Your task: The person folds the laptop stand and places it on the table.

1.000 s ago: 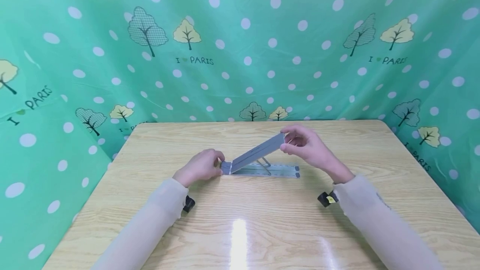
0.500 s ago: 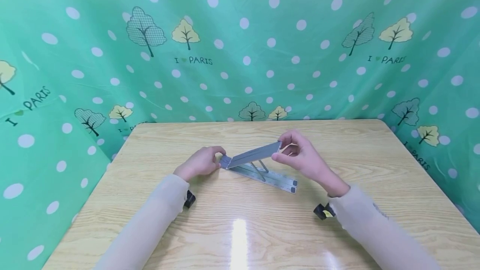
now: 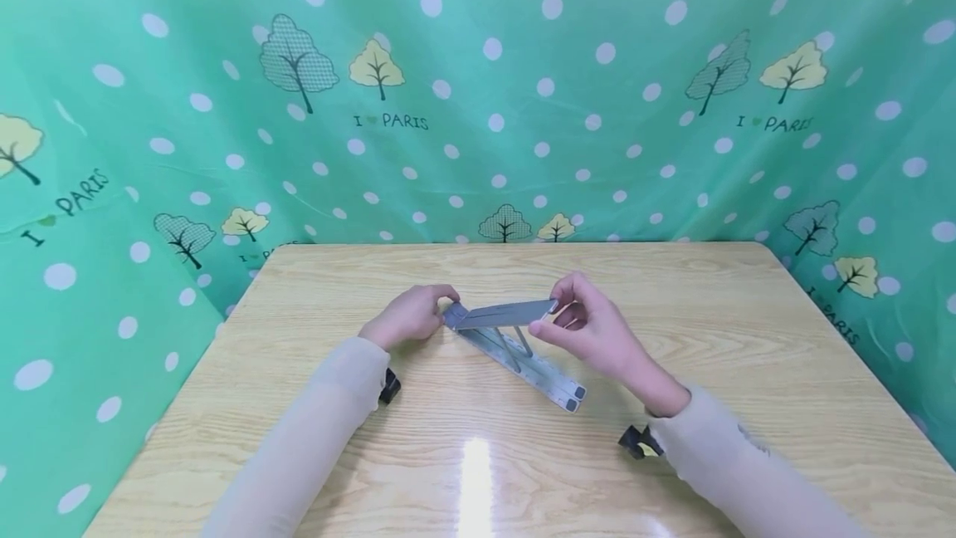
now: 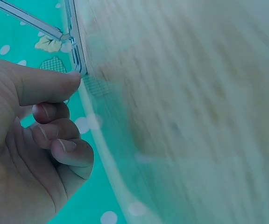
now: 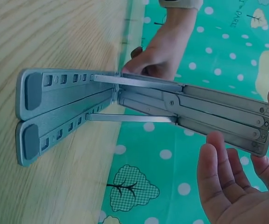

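Note:
A folding laptop stand (image 3: 515, 313) of grey metal is held between both hands above the middle of the table. Its upper arm is raised from the slotted base (image 5: 64, 98), and two thin struts (image 5: 130, 118) join them. At the hinged end, the left hand (image 3: 409, 315) pinches the stand; the left wrist view shows the thumb at its corner, the other fingers curled below. The right hand (image 3: 590, 335) grips the raised arm's free end between thumb and fingers. Dark pads (image 5: 32, 91) cap the base's free end, which points toward the person.
The wood-grain table (image 3: 418, 463) spreads out around the stand. A green dotted curtain (image 3: 463, 164) hangs behind it and along both sides. Small black wrist cameras (image 3: 641, 442) sit below the sleeves.
The stand has turned, its base's free end swinging toward the person. The right hand moved left and nearer with the raised arm; the left hand shifted slightly farther back.

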`<state>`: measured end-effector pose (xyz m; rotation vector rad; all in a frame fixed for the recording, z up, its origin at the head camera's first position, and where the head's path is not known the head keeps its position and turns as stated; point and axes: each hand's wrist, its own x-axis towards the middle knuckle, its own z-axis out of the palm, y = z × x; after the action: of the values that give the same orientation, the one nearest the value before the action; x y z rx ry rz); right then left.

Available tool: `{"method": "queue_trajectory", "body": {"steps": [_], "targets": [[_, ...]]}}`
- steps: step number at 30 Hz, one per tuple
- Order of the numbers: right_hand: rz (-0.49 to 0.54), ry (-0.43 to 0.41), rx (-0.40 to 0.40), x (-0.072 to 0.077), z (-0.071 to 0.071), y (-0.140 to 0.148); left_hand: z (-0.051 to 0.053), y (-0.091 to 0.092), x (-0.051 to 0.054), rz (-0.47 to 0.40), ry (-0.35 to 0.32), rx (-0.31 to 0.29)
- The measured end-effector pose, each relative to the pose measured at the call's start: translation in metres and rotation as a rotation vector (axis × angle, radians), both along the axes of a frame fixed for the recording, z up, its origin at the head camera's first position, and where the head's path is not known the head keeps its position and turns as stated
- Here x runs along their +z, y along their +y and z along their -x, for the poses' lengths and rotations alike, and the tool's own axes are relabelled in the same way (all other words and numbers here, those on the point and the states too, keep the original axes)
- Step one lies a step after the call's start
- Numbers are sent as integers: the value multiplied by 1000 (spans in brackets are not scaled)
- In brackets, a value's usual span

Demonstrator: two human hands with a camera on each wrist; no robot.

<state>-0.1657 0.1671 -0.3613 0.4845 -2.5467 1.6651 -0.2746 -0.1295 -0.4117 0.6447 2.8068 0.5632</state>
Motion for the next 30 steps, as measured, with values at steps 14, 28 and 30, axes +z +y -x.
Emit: {"method": "queue_trajectory", "body": {"steps": [14,28,30], "targets": [[-107,2,-62,5,-14,-12,11,12,2,22,25,-33],[-38,49,130,-1,3,6,-6,2,3,-51,-36,-10],[-39,45,140,-3,6,6,-8,2,4,-53,-44,0]]}}
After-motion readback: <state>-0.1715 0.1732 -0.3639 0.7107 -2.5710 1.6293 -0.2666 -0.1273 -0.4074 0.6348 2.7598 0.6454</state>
